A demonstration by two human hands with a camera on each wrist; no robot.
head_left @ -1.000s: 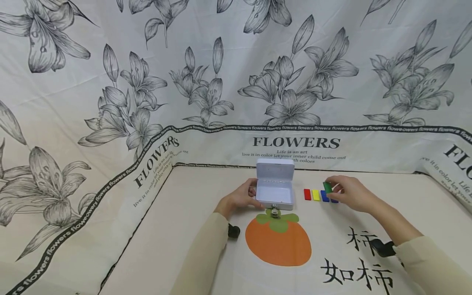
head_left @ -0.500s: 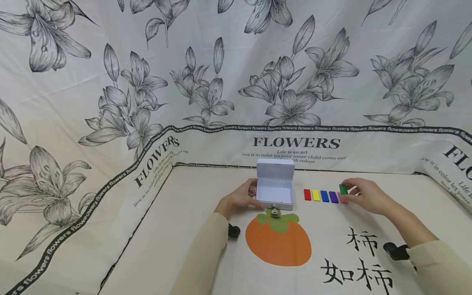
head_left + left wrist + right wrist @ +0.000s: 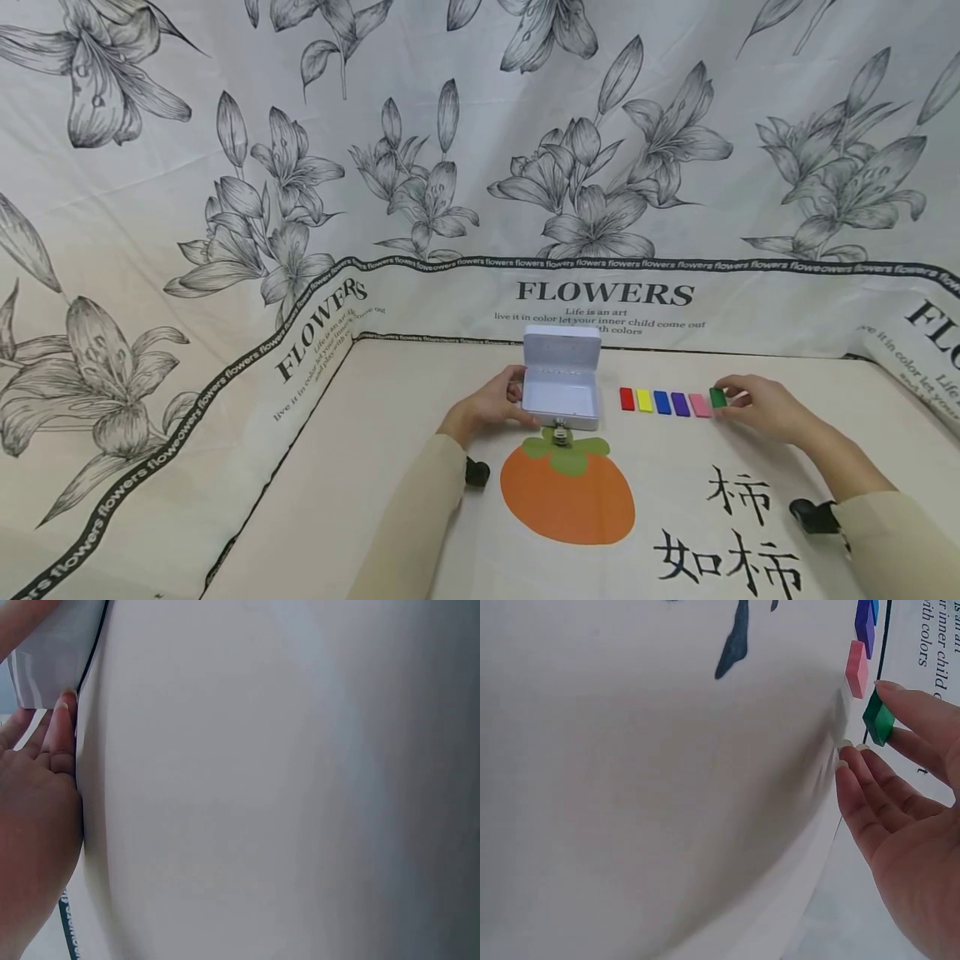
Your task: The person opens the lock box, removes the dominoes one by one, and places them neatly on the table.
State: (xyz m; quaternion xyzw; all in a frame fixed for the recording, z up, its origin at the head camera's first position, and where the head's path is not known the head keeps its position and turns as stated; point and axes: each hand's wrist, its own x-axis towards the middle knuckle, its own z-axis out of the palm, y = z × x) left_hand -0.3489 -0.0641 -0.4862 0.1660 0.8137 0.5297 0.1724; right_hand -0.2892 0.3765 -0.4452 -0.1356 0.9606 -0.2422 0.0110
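Note:
A small white hinged box (image 3: pixel 562 398) stands on the table with its lid raised and a metal clasp at the front. My left hand (image 3: pixel 487 403) grips its left side, thumb at the front corner; the left wrist view shows fingertips against the box wall. My right hand (image 3: pixel 765 408) pinches a green block (image 3: pixel 878 716) between thumb and index finger, its other fingers extended. The green block is at the right end of a row, beside a pink block (image 3: pixel 700 406). Leftward lie purple (image 3: pixel 680 405), blue (image 3: pixel 662 402), yellow (image 3: pixel 644 401) and red (image 3: pixel 626 399) blocks.
An orange persimmon print (image 3: pixel 567 492) lies in front of the box on the pale tablecloth (image 3: pixel 375 467). Black brush characters (image 3: pixel 727 554) are printed at the front right. A flower-patterned curtain (image 3: pixel 420 300) rises behind and on both sides.
My right hand has carried the green block rightward from above the blue and purple blocks, past the pink one, and lowered it at the row's right end. My left hand stays on the box.

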